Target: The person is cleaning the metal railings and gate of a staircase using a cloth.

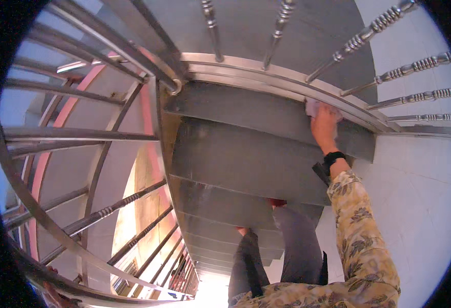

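Note:
My right hand (325, 122) presses a pale cloth (312, 107) against the dark grey stair tread, along the foot of a stainless-steel bottom rail (248, 79). Part of the cloth is hidden under the fingers. A black band circles the right wrist, below a yellow leaf-patterned sleeve (364, 223). At the lower left rim, dim and partly cut off, my left hand (56, 295) appears wrapped around the curved metal handrail (90, 292). My legs in dark trousers (296, 242) stand on lower steps.
Turned metal balusters (358, 38) rise from the bottom rail ahead. Grey steps (244, 161) descend behind me, with a white wall (410, 200) on the right. To the left, a metal railing (133, 200) borders an open drop, with pink-edged stairs beyond.

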`<state>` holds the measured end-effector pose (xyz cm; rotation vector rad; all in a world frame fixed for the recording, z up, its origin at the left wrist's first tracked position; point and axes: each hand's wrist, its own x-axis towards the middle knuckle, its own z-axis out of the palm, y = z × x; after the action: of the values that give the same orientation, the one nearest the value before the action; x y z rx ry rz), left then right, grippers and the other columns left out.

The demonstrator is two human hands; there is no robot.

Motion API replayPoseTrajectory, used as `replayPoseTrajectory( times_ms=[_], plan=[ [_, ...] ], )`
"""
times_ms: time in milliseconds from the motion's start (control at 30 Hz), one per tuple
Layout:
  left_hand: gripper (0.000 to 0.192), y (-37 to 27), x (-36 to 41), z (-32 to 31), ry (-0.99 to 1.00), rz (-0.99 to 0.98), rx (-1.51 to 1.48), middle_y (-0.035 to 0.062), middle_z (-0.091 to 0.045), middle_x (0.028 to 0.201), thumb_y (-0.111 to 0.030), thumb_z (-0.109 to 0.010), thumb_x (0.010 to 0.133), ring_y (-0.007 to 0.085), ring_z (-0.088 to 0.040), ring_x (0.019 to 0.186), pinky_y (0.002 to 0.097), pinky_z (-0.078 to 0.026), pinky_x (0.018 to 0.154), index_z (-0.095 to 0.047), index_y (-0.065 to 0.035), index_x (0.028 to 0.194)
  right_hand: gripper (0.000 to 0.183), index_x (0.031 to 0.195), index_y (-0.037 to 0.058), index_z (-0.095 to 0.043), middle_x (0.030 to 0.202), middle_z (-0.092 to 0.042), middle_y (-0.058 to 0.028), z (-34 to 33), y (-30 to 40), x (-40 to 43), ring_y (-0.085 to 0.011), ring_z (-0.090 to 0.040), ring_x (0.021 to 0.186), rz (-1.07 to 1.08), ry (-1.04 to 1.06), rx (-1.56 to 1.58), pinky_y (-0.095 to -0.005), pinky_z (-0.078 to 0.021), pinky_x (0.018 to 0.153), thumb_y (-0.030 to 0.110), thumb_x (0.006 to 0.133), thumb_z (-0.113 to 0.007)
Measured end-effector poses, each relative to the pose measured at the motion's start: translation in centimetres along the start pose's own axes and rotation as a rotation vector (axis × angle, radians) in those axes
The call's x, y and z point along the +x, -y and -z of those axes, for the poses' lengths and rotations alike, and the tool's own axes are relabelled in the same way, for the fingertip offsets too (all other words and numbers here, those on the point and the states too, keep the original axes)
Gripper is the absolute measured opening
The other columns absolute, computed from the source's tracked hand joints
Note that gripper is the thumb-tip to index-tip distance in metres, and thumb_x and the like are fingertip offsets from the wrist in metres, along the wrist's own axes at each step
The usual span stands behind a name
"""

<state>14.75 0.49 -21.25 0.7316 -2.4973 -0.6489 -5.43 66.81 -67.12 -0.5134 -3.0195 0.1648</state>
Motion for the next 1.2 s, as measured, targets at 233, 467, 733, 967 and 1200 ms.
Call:
replayPoseTrajectory(
  times_ms=[233,467,733,967,1200],
  plan=[
    [0.052,7.1,1.5,3.4,0.196,0.083,-0.220,0.0134,-0.063,0.115,-0.041,-0.056,0.093,0.0239,-0.058,0.108,0.0389,-0.043,0.098,-0.054,-0.0013,0.127,0.032,0.111,0.0003,-0.060,0.108,-0.065,-0.0215,-1.4,15.6,4.4,-0.0424,-0.060,0.105,0.392,-0.161,0.063,-0.0499,-0.0477,0.092,0.014,0.082,-0.066],
    [0.068,2.7,-0.2,1.5,0.120,-0.009,-0.130,0.0147,-0.063,0.110,-0.056,-0.060,0.084,0.0245,-0.059,0.100,0.0377,-0.045,0.089,-0.058,0.0018,0.120,0.042,0.114,-0.0007,-0.060,0.117,-0.062,-0.0219,-2.0,31.2,4.6,-0.0384,-0.058,0.110,0.652,0.012,-0.055,-0.0480,-0.0503,0.087,0.020,0.080,-0.070],
    [0.079,2.5,-0.8,0.4,0.083,-0.024,-0.114,0.0160,-0.059,0.108,-0.054,-0.065,0.080,0.0237,-0.059,0.094,0.0393,-0.050,0.089,-0.047,0.0051,0.130,0.054,0.124,0.0016,-0.058,0.112,-0.066,-0.0188,-1.5,37.1,-2.9,-0.0371,-0.063,0.106,0.711,0.606,0.786,-0.0413,-0.0485,0.092,0.021,0.076,-0.071],
    [0.061,-0.6,-0.9,-1.3,0.125,-0.078,-0.234,0.0056,-0.056,0.112,-0.017,-0.071,0.081,0.0138,-0.055,0.096,0.0288,-0.047,0.082,-0.045,0.0003,0.133,0.056,0.133,0.0055,-0.053,0.130,-0.060,-0.0092,3.6,26.8,-21.8,-0.0245,-0.060,0.112,-0.440,1.285,2.032,-0.0375,-0.0492,0.097,0.046,0.095,-0.056],
    [0.061,-1.9,-0.7,-1.6,0.040,-0.236,-0.253,0.0145,-0.066,0.098,-0.027,-0.078,0.077,0.0206,-0.064,0.089,0.0352,-0.051,0.080,-0.051,0.0004,0.124,0.057,0.136,0.0039,-0.050,0.129,-0.059,-0.0090,17.5,22.6,-33.0,-0.0209,-0.058,0.117,-0.793,1.588,2.032,-0.0370,-0.0477,0.101,0.047,0.100,-0.049]
  ],
)
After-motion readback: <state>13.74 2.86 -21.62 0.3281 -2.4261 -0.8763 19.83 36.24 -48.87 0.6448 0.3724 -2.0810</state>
